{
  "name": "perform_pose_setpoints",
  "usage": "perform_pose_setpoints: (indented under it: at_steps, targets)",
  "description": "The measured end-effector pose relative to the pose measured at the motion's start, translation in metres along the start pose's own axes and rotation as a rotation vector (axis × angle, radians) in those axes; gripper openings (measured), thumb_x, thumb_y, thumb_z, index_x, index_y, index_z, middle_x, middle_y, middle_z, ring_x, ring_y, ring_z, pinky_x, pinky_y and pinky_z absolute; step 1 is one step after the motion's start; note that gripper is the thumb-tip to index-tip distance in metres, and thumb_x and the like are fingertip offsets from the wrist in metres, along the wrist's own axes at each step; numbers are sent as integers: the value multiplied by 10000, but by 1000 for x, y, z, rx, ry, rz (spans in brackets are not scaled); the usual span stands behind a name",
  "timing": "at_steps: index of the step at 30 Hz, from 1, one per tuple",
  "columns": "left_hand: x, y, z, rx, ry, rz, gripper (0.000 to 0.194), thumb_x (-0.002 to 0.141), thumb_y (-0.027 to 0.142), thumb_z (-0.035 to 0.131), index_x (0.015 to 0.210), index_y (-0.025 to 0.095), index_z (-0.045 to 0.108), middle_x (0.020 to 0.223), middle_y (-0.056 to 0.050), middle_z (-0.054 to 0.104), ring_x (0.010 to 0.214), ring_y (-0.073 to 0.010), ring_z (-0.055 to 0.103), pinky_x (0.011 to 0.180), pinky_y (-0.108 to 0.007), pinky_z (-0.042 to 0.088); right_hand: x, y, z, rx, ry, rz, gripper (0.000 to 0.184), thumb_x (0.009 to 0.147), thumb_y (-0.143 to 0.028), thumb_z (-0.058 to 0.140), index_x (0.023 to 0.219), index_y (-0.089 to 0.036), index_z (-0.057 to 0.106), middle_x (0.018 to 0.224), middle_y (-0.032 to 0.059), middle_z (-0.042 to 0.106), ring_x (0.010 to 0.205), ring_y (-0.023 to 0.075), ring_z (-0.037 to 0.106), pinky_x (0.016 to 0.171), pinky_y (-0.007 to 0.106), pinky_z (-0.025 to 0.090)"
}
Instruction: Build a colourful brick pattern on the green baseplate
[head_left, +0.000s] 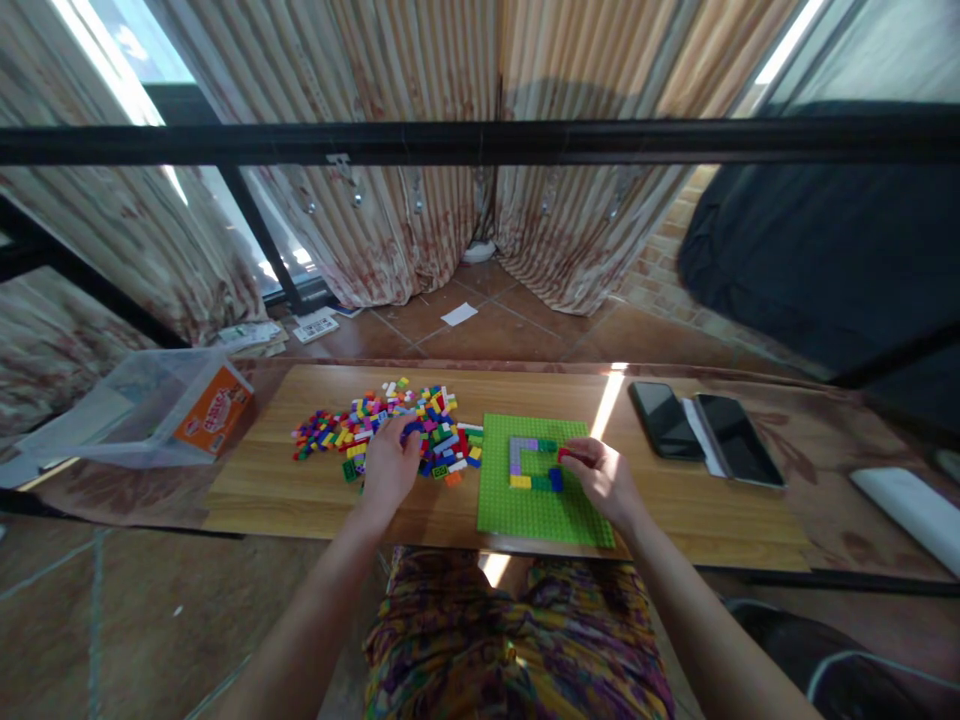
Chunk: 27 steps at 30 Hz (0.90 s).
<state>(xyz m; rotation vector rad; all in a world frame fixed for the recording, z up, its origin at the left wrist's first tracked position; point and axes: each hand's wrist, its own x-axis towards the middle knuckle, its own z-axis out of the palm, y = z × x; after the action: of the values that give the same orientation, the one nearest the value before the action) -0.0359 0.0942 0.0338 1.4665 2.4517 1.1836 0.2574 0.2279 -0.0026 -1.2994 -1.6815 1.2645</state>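
A green studded baseplate lies on the wooden board, bearing an outline of toy building bricks in grey, purple, green, yellow and blue. My right hand is over the plate's right part, thumb and fingers pinched on a small red brick beside the outline's right side. Whether that brick touches the plate is hard to see. My left hand is at the loose brick pile, its fingers curled around a dark blue brick; the fingers partly hide this brick.
The wooden board spans the low table. Two dark phone-like devices lie at the right, with something white between them. A clear plastic box with an orange label sits at the left. A black rail crosses beyond the table.
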Motion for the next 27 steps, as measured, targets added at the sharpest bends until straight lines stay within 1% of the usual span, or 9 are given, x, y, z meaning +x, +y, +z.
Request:
perform_pose_setpoints:
  at_steps: [3, 5, 9, 12, 16, 18, 20, 24, 27]
  targets:
    - [3, 0, 5, 88, -50, 112, 296, 854, 159, 433, 1067, 144, 639, 1065, -120, 659, 1022, -249, 602, 950, -397, 476, 4, 2, 1, -97, -50, -38, 271, 699, -396, 674, 833, -161, 701, 820, 84, 744, 766, 221, 683, 738, 366, 531]
    - [3, 0, 9, 137, -75, 156, 298, 853, 138, 424, 1063, 153, 635, 1068, -115, 653, 1020, -248, 593, 951, -401, 477, 6, 1, 2, -144, -44, -44, 256, 710, -393, 660, 825, -172, 719, 806, 72, 746, 754, 216, 682, 731, 362, 533]
    - [-1, -3, 15, 238, -94, 211, 295, 854, 137, 433, 1063, 155, 641, 1106, -117, 641, 1078, -262, 559, 991, -412, 447, 9, -1, 4, -194, -31, -27, 267, 717, -388, 643, 847, -179, 745, 793, 64, 750, 721, 208, 677, 698, 345, 531]
    - [-3, -5, 15, 278, -95, 235, 311, 837, 122, 444, 1075, 155, 643, 1124, -115, 636, 1091, -272, 541, 1006, -420, 431, 9, -2, 5, -263, -9, -27, 277, 724, -388, 633, 859, -181, 758, 778, 62, 750, 687, 206, 667, 666, 342, 521]
    - [-5, 2, 13, 286, -77, 266, 339, 815, 88, 447, 1078, 165, 648, 1143, -107, 626, 1097, -277, 526, 1020, -431, 414, 8, -4, 7, -243, -16, -37, 274, 714, -385, 646, 866, -190, 763, 807, 54, 757, 725, 208, 677, 702, 344, 530]
    - [-10, 13, 15, 267, -65, 270, 340, 824, 87, 443, 1088, 165, 643, 1140, -107, 623, 1094, -276, 522, 1009, -428, 419, 8, -5, 8, -229, -20, -28, 262, 703, -372, 653, 857, -190, 762, 814, 51, 758, 744, 210, 683, 715, 344, 535]
    - [-20, 30, 20, 219, -72, 282, 331, 851, 98, 435, 1112, 162, 629, 1127, -103, 623, 1077, -261, 520, 989, -409, 430, 9, -5, 8, -233, -11, -21, 244, 702, -354, 648, 844, -188, 759, 811, 52, 757, 751, 212, 684, 722, 345, 535]
    - [-44, 70, 41, 132, -234, 383, 287, 885, 148, 459, 1129, 168, 608, 1094, -90, 610, 1050, -237, 501, 960, -382, 436, 11, -1, 6, -230, 12, -6, 251, 712, -338, 628, 855, -175, 755, 804, 67, 753, 738, 214, 680, 700, 340, 527]
    - [-55, 93, 61, 211, -355, 402, 251, 897, 178, 458, 1089, 162, 618, 999, -101, 600, 961, -249, 493, 882, -402, 444, 11, 5, 4, -171, 15, 29, 293, 718, -336, 612, 891, -144, 749, 785, 81, 745, 711, 213, 675, 649, 325, 523]
